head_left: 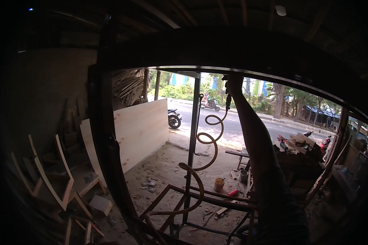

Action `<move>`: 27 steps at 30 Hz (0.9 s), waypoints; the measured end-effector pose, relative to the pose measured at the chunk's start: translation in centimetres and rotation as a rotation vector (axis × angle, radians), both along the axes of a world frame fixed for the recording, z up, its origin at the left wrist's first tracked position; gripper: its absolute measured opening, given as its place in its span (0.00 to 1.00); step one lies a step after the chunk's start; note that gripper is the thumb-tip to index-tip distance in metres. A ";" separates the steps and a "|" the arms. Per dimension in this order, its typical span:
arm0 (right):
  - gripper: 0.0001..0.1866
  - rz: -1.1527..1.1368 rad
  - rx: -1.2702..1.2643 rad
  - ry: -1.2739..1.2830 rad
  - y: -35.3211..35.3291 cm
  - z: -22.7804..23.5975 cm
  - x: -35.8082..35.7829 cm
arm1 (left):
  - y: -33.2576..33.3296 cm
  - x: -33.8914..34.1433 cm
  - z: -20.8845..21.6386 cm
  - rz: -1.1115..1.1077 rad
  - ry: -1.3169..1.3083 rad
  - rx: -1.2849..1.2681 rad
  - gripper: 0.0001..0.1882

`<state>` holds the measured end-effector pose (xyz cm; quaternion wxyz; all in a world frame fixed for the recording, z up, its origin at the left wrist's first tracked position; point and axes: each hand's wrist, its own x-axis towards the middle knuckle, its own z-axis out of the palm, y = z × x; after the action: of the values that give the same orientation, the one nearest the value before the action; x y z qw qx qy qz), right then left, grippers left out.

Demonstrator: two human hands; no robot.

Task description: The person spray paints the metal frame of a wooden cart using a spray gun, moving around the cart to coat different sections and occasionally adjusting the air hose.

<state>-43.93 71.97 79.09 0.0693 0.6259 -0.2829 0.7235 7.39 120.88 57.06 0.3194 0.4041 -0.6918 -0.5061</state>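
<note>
R hand is up high, w/ the bare forearm coming in from lower R & a dark sleeve below it. Hand is right under the top beam of a big dark frame; can't tell if it touches. Fingers are lost in shadow, so can't tell how far they're closed or what exactly they've got. Dark fitting hangs just beside the hand's L edge, & a coiled yellowish hose drops from it in loose loops, then runs down twd lower L. L hand can't be made out, so no word on its grip.

Frame's thick L post leans a bit in the fisheye view; a thin dark upright stands nr the middle, behind the hose. Low down, a reddish-brown wood frame sits w/ the hose crossing in front.

Past the L post: large pale board on its long edge, stacked timber behind it. Far L, curved chair-like wood parts stand on the floor, partly dark. Mid floor: yellowish tub, grey can & red item, all nr each other. Scrap wood heap to the R. Outside: sunlit road, scooter w/ riders, parked motorbike half hidden by the board.
</note>
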 end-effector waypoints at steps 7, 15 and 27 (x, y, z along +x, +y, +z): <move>0.20 -0.058 -0.133 -0.046 -2.8 1.4 -1.0 | -0.5 0.3 0.2 -0.022 -0.021 -0.010 0.12; 0.15 -0.601 -0.198 0.088 -1.1 2.8 -8.3 | -0.8 -0.5 0.6 -0.077 -0.036 -0.019 0.12; 0.21 -0.787 -0.109 0.037 11.3 2.4 -21.0 | -2.2 -4.6 1.4 -0.270 -0.003 -0.096 0.13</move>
<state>-64.95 83.28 81.44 0.3797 0.4779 -0.4610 0.6442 2.82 118.72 58.47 0.2663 0.2924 -0.7636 -0.5104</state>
